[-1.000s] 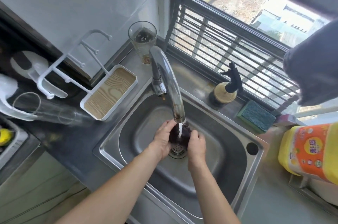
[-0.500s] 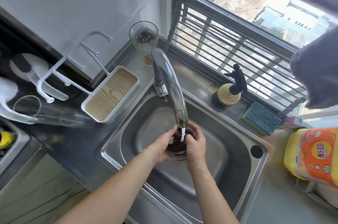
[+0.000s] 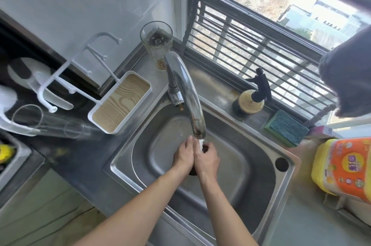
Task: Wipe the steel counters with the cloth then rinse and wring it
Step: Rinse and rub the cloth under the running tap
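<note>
The cloth sits bunched between our 2 hands, directly under the faucet over the middle of the sink. Half a second ago our palms stood apart with the dark wad plainly exposed; now our left hand and right hand press side by side, fingers curled tight around it, and only a dark sliver shows beneath the white stream. We judge this as rinsing turning into squeezing, so the wiping looks finished and wringing is beginning. Counting: 1 faucet, 1 sink, 1 upright glass far behind the spout, 1 spray bottle and 1 green sponge right along the sill, 1 yellow detergent jug at far right, 1 white rack left.
</note>
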